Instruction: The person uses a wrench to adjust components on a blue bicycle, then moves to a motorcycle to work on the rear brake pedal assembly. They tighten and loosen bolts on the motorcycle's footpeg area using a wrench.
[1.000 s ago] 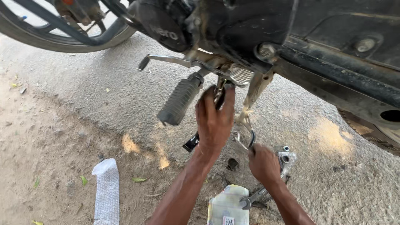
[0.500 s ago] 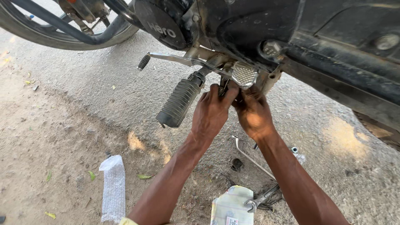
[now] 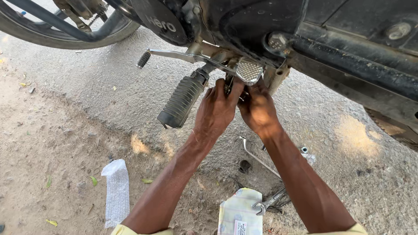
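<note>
**Both hands under the motorcycle at the brake pedal**

Head view. The left hand [image 3: 216,109] and the right hand [image 3: 257,109] meet knuckle to knuckle beneath the motorcycle frame [image 3: 261,21], right under the brake pedal [image 3: 248,70]. Their fingers curl up around a small dark part between them, just below the pedal's ribbed metal pad; what exactly they clasp is hidden by the fingers themselves, so whether either hand is clamped on something or only pressing against it cannot be told.

Around them: the black rubber footrest [image 3: 182,101] juts out just left of the left hand, close beside its thumb. Above it a slim metal lever [image 3: 174,55] runs leftward to a small rubber tip. A coiled spring [image 3: 276,79] hangs beside the right hand's knuckles. The rear wheel [image 3: 65,30] fills the upper left corner. On the ground between the forearms lie a thin bent metal rod [image 3: 257,156], a small dark nut-like piece [image 3: 245,166], a spanner [image 3: 270,202] and a pale packet [image 3: 239,213]; a strip of bubble wrap [image 3: 116,191] lies well to the left.

The brake pedal's pad faces up and toward the camera; its arm runs from the pad back up-left toward the frame. The footrest's long axis slants from upper right down to lower left, free end nearest the dirt.
</note>
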